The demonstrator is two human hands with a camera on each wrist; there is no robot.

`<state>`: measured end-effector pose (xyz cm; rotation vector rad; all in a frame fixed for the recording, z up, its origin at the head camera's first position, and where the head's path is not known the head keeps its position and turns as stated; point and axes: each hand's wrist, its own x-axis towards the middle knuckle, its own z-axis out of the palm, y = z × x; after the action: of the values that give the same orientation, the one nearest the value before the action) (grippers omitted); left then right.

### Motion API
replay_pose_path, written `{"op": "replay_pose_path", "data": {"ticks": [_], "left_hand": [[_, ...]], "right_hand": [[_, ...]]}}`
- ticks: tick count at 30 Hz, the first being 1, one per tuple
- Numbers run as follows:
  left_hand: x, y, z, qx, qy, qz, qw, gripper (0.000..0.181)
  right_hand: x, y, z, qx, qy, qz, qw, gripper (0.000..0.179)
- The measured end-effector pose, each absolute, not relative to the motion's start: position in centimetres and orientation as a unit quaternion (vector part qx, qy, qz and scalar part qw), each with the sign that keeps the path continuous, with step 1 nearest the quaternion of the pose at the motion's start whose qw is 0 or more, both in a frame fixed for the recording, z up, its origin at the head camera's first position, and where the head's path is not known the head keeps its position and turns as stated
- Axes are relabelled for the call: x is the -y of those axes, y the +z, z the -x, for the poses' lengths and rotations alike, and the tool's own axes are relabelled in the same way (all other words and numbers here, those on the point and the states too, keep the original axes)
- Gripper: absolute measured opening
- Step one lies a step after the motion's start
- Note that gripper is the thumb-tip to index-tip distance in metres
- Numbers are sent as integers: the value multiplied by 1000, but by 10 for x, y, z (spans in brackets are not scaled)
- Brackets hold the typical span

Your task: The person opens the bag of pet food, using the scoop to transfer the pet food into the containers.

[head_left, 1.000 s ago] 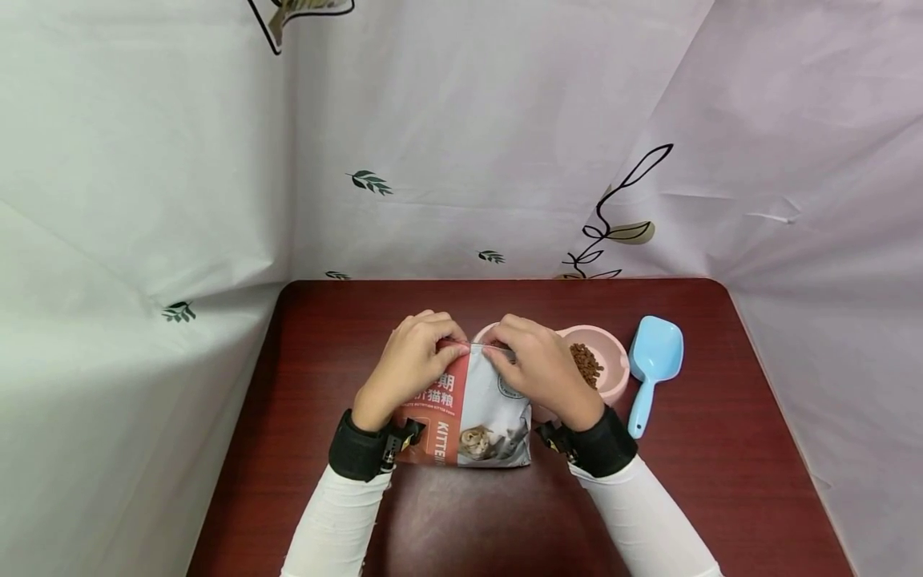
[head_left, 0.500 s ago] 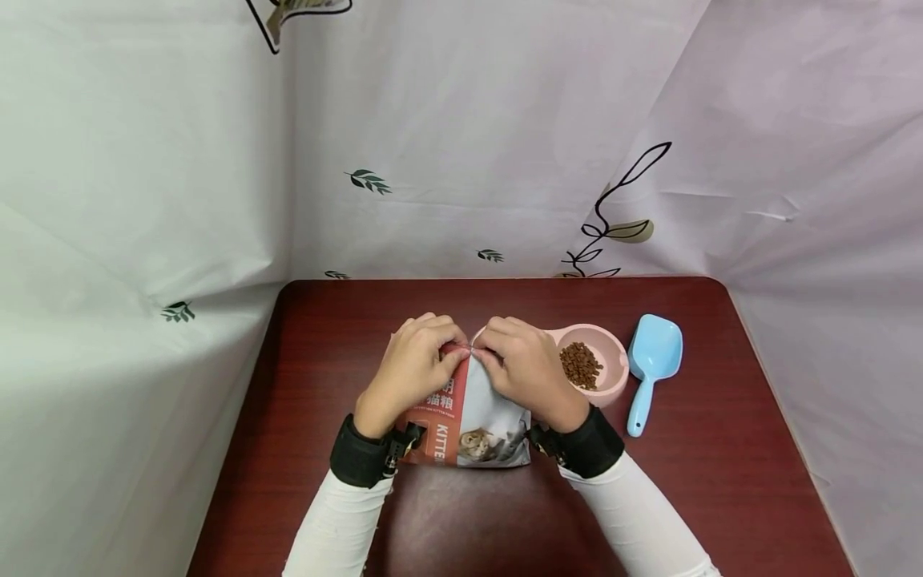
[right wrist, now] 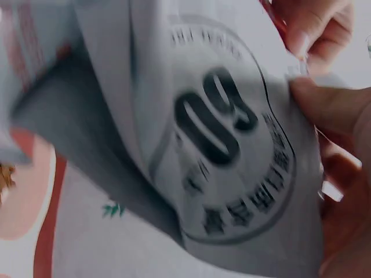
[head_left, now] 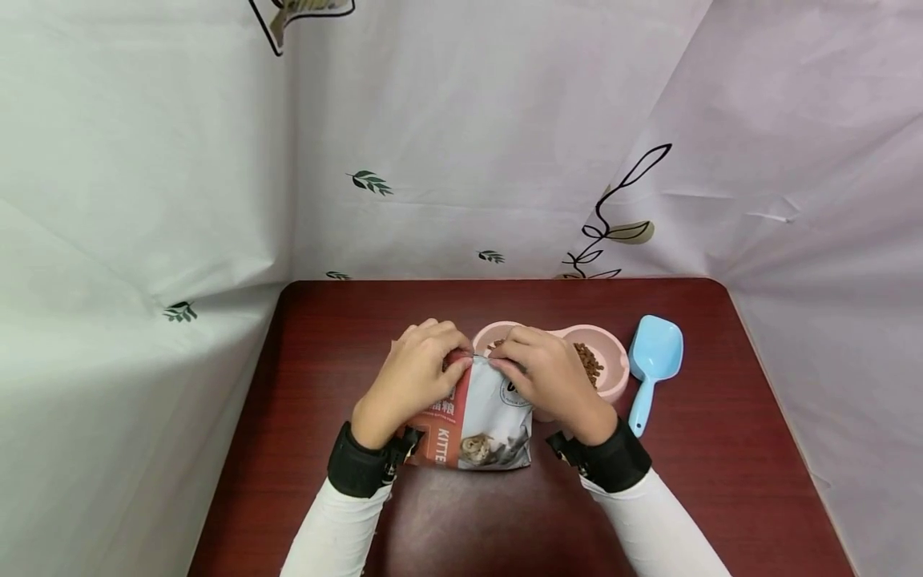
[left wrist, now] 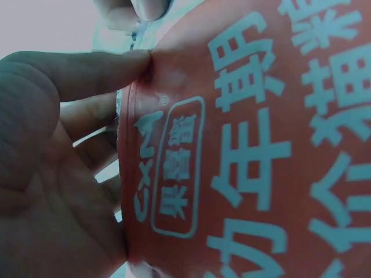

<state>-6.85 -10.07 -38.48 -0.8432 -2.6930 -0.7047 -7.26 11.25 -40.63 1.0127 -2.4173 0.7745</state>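
A red and white kitten food bag (head_left: 490,409) stands on the table between my two hands, its printed front toward me. My left hand (head_left: 411,381) pinches the top edge on the red side. In the left wrist view the thumb (left wrist: 110,72) presses the front, with the other fingers behind the edge. My right hand (head_left: 551,373) pinches the same edge on the white side, a short way from the left fingertips. The right wrist view shows its thumb (right wrist: 330,104) on the white panel (right wrist: 272,191), and a side fold of the bag bulging outward.
Behind the bag and right hand sits a pink double bowl (head_left: 613,361), with brown kibble (head_left: 590,362) in both rounds. A light blue scoop (head_left: 654,353) lies right of it. The dark red table (head_left: 339,320) meets white patterned cloth (head_left: 433,216) at the back.
My right hand first came left along the bag's top edge to meet the left hand, then moved back right. Both hands now sit slightly nearer me, and more of the left bowl shows.
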Motion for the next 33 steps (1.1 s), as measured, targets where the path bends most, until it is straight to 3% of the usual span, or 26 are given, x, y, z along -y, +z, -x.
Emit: {"op": "replay_pose_path", "data": {"ticks": [6,15,33], "left_hand": [[98,-384,61,909,-226,324,135,6],[99,-385,53,896,-239,340,153,7],[113,-373,13,904,-182,357,147,25]], "right_hand": [[-111,-410,65,856,278,-362,242,8],[-133,-408,55,859,287,-377,193,9],[-183,-418,26,847,382,-370,2,31]]}}
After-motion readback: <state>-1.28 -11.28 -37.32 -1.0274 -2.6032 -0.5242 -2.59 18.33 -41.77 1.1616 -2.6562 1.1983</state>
